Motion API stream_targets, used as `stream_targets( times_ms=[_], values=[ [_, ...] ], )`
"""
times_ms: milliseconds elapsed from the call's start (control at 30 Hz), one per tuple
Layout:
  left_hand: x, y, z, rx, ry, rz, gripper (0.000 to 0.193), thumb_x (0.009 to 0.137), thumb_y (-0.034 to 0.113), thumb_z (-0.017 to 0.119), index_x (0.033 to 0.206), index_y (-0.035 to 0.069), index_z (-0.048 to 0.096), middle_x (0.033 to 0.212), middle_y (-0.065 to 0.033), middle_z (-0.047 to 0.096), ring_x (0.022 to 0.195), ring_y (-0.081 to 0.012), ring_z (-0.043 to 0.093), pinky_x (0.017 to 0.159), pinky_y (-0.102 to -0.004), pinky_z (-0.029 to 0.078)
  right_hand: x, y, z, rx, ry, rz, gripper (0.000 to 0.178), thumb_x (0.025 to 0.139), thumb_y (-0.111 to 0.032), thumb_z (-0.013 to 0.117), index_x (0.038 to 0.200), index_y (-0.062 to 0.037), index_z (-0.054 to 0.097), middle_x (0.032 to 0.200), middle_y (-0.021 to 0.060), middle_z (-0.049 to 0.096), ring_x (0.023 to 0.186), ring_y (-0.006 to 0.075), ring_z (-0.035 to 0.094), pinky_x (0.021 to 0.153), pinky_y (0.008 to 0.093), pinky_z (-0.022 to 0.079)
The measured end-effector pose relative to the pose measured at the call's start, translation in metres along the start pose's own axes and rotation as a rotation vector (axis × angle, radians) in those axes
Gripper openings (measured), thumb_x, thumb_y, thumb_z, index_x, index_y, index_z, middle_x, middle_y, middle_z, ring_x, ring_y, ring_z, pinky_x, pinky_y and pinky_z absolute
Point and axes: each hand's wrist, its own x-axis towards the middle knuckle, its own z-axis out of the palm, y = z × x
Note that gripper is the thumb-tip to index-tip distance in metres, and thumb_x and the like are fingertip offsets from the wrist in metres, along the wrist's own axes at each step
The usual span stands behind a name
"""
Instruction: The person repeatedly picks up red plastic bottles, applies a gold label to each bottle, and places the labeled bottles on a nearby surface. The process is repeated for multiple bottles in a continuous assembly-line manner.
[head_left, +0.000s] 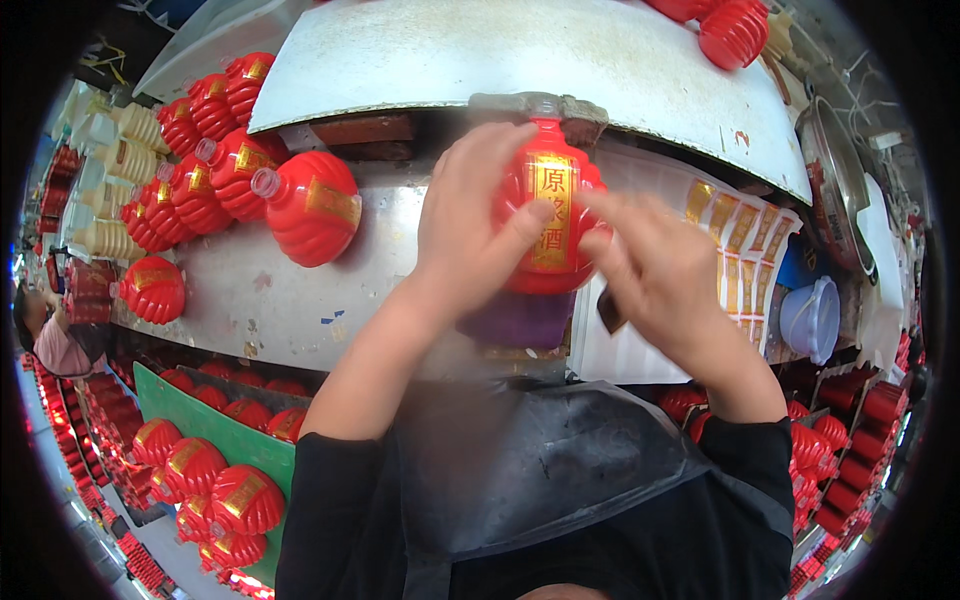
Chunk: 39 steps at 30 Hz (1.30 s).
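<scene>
A red ribbed bottle with a clear neck and a tall gold label is in front of me, its neck pointing away at a grey notched block. My left hand is closed on the bottle's left side, its thumb lying on the label. At the right side, my right hand presses index finger and thumb near the label's edge, the other fingers curled. From beneath that hand pokes a small dark piece with a gold edge, mostly hidden. Purple material lies below the bottle.
Several red bottles stand at the left on the metal worktop. A white sheet with gold labels lies right, beside a light-blue bucket. A white board spans the far side. More bottles sit by a green panel.
</scene>
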Motion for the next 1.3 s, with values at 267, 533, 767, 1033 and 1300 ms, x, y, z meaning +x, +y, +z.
stream_targets(
  times_ms=[267,533,767,1033,1300],
  values=[
    [-0.001,-0.002,-0.004,0.192,-0.14,0.132,0.065,0.088,0.038,0.075,0.145,0.009,0.059,0.141,-0.023,0.055,0.126,-0.0439,0.053,0.11,-0.0512,0.045,0.021,0.022,0.024,0.177,0.0,0.178,0.041,0.091,-0.017,0.078,0.131,-0.0093,0.072,0.085,0.0085,0.058,0.07,0.0198,0.06,0.064,0.0318,0.049],
    [-0.01,-0.014,-0.003,-0.076,-0.161,0.02,0.075,0.1,0.053,0.061,0.156,0.005,0.045,0.154,-0.0258,0.047,0.142,-0.0449,0.046,0.118,-0.0491,0.039,0.012,0.028,0.015,0.335,-0.041,0.351,0.051,0.089,-0.029,0.077,0.136,-0.0109,0.069,0.114,0.0109,0.066,0.077,0.0206,0.064,0.073,0.0341,0.055],
    [-0.025,-0.011,-0.002,-0.053,-0.142,0.009,0.073,0.097,0.041,0.067,0.155,0.004,0.044,0.158,-0.0262,0.042,0.147,-0.0441,0.043,0.121,-0.0483,0.036,-0.009,0.028,0.024,0.369,-0.12,0.383,0.077,0.089,-0.027,0.079,0.159,-0.0133,0.049,0.138,0.0081,0.061,0.069,0.0058,0.052,0.067,0.0216,0.048],
    [-0.022,-0.007,0.002,-0.121,-0.091,-0.069,0.07,0.09,0.036,0.077,0.148,0.005,0.052,0.154,-0.0254,0.046,0.143,-0.0425,0.047,0.118,-0.0478,0.04,-0.008,0.023,0.032,0.329,-0.078,0.389,0.079,0.09,-0.044,0.077,0.155,-0.0064,0.051,0.142,0.0258,0.062,0.126,0.038,0.066,0.104,0.0418,0.053],
    [-0.023,-0.008,0.003,-0.084,-0.067,-0.042,0.074,0.085,0.035,0.083,0.145,0.005,0.053,0.151,-0.0245,0.049,0.14,-0.0414,0.051,0.116,-0.0466,0.043,-0.008,0.024,0.035,0.308,-0.069,0.355,0.083,0.09,-0.048,0.077,0.157,-0.0066,0.049,0.139,0.0266,0.063,0.125,0.0393,0.066,0.103,0.0429,0.053]
  ],
)
